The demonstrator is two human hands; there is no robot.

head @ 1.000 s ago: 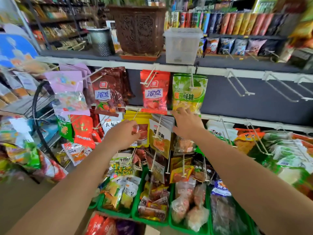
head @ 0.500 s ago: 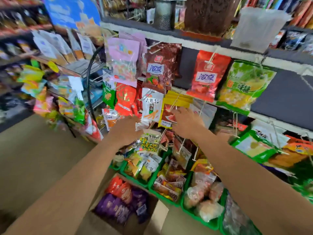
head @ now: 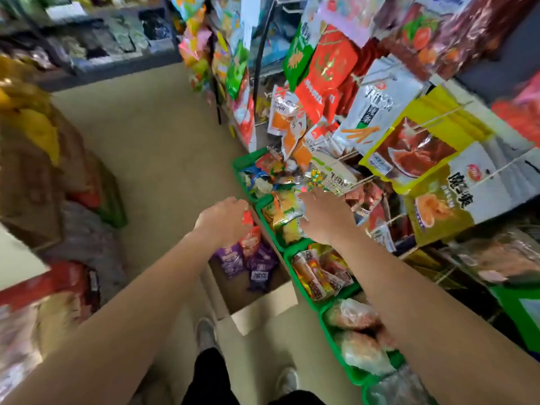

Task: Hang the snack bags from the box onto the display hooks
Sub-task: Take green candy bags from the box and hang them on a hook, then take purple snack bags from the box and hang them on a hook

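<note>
An open cardboard box (head: 264,306) stands on the floor against the display, with purple snack bags (head: 233,258) and red snack bags (head: 250,240) inside. My left hand (head: 223,220) hovers just above the red bags, fingers hanging loosely, holding nothing. My right hand (head: 324,219) is stretched out over the green bins, fingers spread and empty. Up to the right, filled display hooks (head: 438,115) carry a yellow bag (head: 415,147), a white bag (head: 377,103) and a red bag (head: 327,68). The picture is motion-blurred.
A row of green bins (head: 306,296) full of small packets runs below the hooks. A black wire rack (head: 260,54) with more bags stands further along. Beige floor (head: 152,147) lies on the left, with piled goods (head: 43,176) at the left edge. My shoes (head: 206,334) are beside the box.
The view has swung down and left, from the hooks to the box. Both hands have dropped away from the hanging bags; the left one is now over the box.
</note>
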